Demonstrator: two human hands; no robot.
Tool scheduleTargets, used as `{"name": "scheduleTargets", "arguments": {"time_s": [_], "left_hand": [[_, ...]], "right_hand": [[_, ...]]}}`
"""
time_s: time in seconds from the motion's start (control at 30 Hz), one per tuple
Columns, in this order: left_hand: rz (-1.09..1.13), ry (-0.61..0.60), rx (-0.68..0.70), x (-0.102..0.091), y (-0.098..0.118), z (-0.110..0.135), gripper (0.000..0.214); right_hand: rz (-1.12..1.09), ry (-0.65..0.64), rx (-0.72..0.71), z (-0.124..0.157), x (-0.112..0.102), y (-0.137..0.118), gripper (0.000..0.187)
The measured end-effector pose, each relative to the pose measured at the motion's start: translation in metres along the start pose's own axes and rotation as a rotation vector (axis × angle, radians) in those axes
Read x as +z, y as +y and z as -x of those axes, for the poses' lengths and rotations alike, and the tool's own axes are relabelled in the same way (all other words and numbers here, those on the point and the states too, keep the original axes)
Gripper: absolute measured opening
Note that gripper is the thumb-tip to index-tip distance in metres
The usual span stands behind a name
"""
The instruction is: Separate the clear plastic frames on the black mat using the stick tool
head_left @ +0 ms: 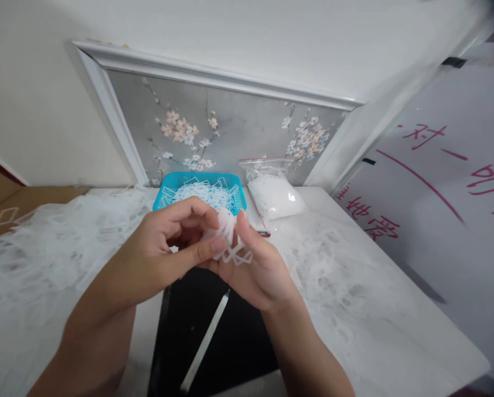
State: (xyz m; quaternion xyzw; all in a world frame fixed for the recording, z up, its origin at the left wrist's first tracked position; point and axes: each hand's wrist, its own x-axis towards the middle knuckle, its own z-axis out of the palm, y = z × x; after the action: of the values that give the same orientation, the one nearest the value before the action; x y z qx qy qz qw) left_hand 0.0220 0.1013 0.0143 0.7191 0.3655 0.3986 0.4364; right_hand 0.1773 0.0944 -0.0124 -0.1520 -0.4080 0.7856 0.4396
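Note:
Between my two hands is a small bundle of white rectangular plastic frames, fanned out so their edges cross. My left hand pinches the bundle between thumb and fingers from the left. My right hand closes round it from below and the right, thumb raised along its side. Below the hands lies a black mat, with a slim white pen-like tool resting slantwise on it. Straight behind the hands, a blue plastic basket holds many more white frames.
A clear zip bag full of white pieces lies right of the basket. Loose translucent white pieces are heaped at left and spread at right on the white table. A cardboard box stands far left; a whiteboard rises at right.

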Motion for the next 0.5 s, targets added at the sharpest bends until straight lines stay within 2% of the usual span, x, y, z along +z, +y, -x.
{"name": "scheduleTargets", "arguments": {"time_s": [0.5], "left_hand": [[0.013, 0.016, -0.021, 0.0011, -0.0018, 0.0002, 0.018]], "right_hand": [[0.030, -0.042, -0.007, -0.0022, -0.0016, -0.0012, 0.048]]}}
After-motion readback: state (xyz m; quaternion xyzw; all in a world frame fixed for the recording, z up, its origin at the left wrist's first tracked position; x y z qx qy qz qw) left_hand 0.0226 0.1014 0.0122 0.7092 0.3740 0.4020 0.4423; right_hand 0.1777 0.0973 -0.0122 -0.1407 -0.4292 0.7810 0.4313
